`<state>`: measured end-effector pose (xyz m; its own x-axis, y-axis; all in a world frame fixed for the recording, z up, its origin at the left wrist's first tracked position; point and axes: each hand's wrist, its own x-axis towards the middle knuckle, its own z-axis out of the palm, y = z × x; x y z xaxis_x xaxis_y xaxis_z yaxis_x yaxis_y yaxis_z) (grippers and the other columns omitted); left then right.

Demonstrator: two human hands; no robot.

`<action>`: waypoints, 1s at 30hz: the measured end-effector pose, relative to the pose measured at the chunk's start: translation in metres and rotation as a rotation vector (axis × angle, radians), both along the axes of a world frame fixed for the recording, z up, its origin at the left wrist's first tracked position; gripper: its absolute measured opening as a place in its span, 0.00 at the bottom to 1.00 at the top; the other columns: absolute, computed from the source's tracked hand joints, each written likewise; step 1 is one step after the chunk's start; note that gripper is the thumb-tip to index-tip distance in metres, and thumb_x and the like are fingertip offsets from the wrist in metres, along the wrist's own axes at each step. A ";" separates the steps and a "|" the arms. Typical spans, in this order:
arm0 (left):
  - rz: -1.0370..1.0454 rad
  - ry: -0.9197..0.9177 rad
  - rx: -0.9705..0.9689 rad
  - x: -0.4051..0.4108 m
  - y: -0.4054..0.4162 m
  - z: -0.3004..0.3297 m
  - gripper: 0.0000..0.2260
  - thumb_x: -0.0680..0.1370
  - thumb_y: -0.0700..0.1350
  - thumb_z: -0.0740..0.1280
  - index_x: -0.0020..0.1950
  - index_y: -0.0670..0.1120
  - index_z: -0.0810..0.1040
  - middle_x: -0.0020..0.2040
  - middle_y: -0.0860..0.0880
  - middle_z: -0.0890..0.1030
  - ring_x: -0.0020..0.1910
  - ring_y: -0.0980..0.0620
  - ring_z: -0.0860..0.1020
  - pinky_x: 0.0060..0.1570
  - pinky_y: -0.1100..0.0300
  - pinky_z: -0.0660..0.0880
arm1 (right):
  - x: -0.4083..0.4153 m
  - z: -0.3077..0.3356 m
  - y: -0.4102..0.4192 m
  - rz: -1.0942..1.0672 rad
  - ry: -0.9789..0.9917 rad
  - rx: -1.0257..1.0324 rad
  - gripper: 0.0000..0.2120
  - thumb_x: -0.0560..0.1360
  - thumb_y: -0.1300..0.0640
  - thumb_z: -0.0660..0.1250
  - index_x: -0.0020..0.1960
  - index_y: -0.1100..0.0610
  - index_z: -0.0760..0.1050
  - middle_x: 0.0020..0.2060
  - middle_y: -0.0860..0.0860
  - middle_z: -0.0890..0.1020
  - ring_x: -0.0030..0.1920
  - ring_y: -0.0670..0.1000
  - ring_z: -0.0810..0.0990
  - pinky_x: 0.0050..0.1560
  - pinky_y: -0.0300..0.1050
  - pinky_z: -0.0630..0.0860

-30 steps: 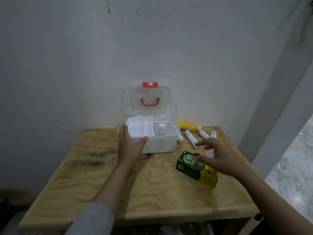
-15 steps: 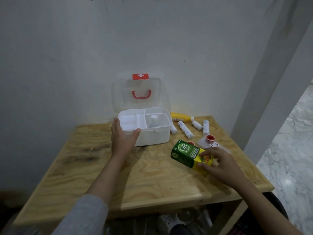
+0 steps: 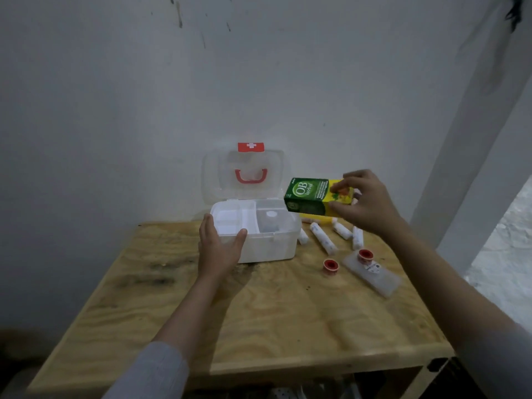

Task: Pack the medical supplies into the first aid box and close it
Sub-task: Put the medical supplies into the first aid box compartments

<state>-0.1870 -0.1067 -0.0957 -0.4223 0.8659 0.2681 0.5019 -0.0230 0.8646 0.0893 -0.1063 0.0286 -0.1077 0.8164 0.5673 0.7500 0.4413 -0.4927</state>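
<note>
Now the green-and-yellow carton (image 3: 318, 197) is in the air, pinched at its yellow end by the right hand (image 3: 364, 201), hanging just above the right rim of the first aid box (image 3: 269, 243). The box sits at the back of the bench (image 3: 259, 318), its clear lid (image 3: 244, 177) standing upright, its white tray holding what looks like one small bottle in the right compartment. The left hand (image 3: 220, 250) is spread and pressed against the box's front left corner, steadying it rather than gripping anything.

The step in hand, I judge, is loading the carton. The next move calls for carrying it toward nine o'clock, over the opening, and lowering it where it fits; the tray may be too shallow.

Still unpacked, at three o'clock of the box: four white bandage rolls (image 3: 323, 241), two red-capped tape spools (image 3: 330, 265), one resting on a single clear flat case (image 3: 374, 276), and one yellow item (image 3: 312, 218) mostly hidden behind the carton.
</note>
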 end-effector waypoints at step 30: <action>-0.162 0.281 -0.207 -0.023 0.015 0.025 0.41 0.73 0.59 0.67 0.78 0.46 0.51 0.79 0.50 0.52 0.76 0.48 0.53 0.73 0.51 0.55 | -0.100 -0.051 0.114 0.095 -0.513 -0.314 0.08 0.68 0.58 0.71 0.45 0.61 0.82 0.43 0.56 0.83 0.46 0.53 0.78 0.46 0.48 0.79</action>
<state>-0.2105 -0.0915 -0.0711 -0.2107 0.9632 0.1668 0.7243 0.0392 0.6884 -0.0105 0.0075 -0.0224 -0.3846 0.9096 0.1572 0.8905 0.4104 -0.1963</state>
